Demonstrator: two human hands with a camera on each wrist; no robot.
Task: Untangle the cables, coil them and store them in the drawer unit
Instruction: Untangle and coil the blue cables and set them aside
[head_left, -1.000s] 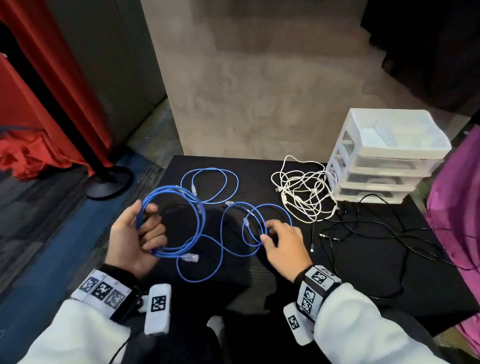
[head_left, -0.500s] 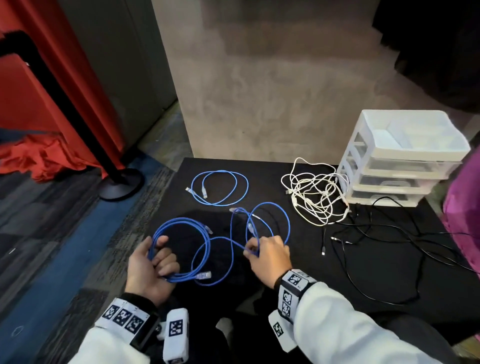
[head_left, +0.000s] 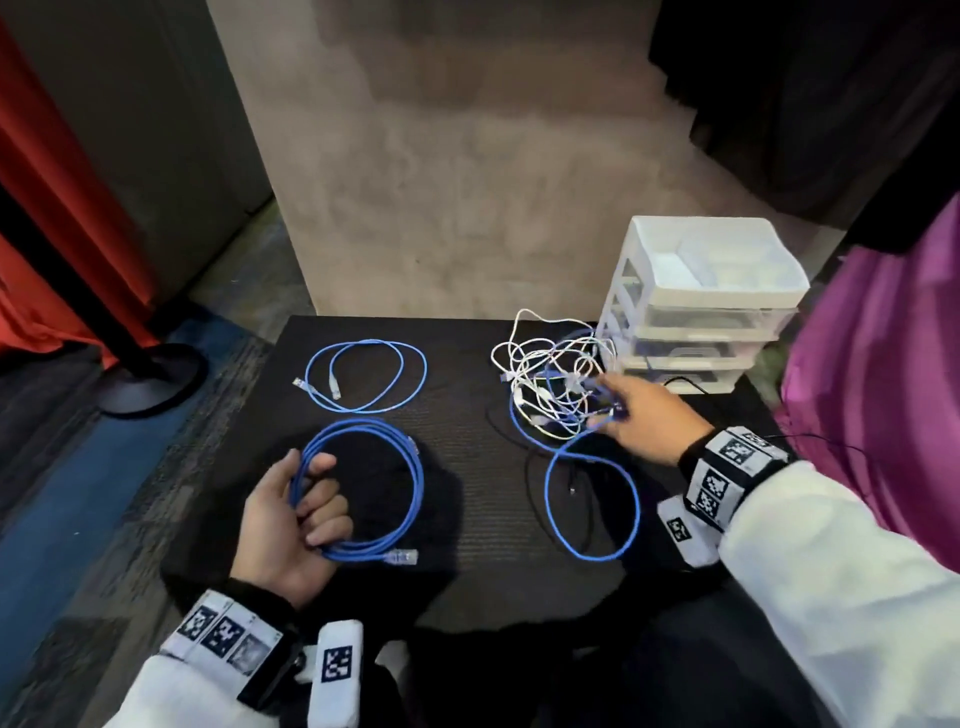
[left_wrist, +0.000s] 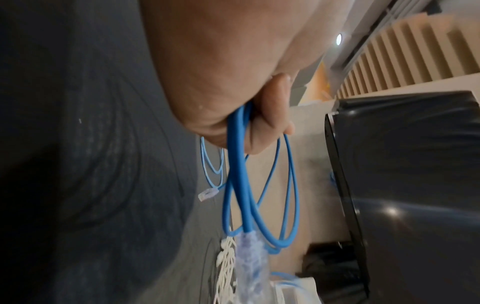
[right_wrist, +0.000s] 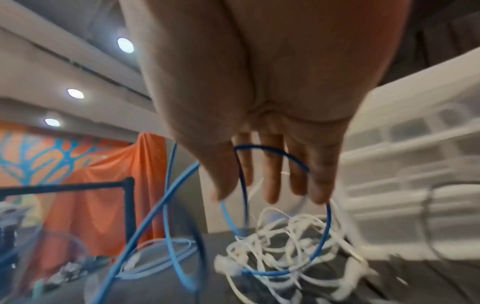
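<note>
My left hand (head_left: 317, 488) grips a coiled blue cable (head_left: 410, 483) at its left side, fingers curled round the strands (left_wrist: 239, 164); its clear plug (head_left: 401, 557) hangs at the bottom. My right hand (head_left: 610, 402) reaches out with straight fingers (right_wrist: 270, 181) over a tangle of white cable (head_left: 540, 364). A second, loose blue cable (head_left: 592, 499) lies in open loops under and below that hand; one loop (right_wrist: 322, 232) crosses my fingers, and I cannot tell if it rests on them. The white drawer unit (head_left: 701, 312) stands just behind, drawers shut.
A lighter blue cable (head_left: 363, 379) lies coiled at the far left of the black table (head_left: 467, 519). Thin black cables (head_left: 530, 467) trail under the loose blue loops. A purple cloth (head_left: 883, 389) hangs at the right; a black stand base (head_left: 150, 379) is on the floor at left.
My right hand has swung right, from the table's middle to over the white tangle, taking the loose blue cable along. The coil in my left hand now lies apart from it.
</note>
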